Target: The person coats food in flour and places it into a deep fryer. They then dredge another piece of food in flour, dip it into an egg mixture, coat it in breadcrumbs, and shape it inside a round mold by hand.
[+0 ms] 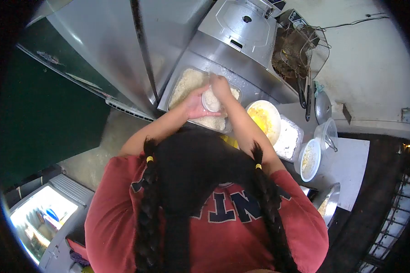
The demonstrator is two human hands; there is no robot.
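Observation:
Over a clear rectangular tray (176, 93) of pale crumbs, my left hand (197, 105) holds a small round white cup (211, 100), fingers spread beneath and around it. Pale crumbs show inside the cup. My right hand (219, 86) is at the cup's upper right edge, its fingers curled down and partly blurred; what they hold, if anything, cannot be made out. More crumbs (189, 84) lie in the tray to the left of the hands and below them. Just right of the tray stands a white bowl (271, 119) with yellow, egg-like liquid.
A foil-lined tray (289, 138), a white tub (310, 160), a clear container (325, 134) and a metal bowl (330, 204) stand to the right. Behind are a steel fryer (239, 27), wire baskets (316, 45) and a round lid (323, 108). A steel door (105, 41) rises at left.

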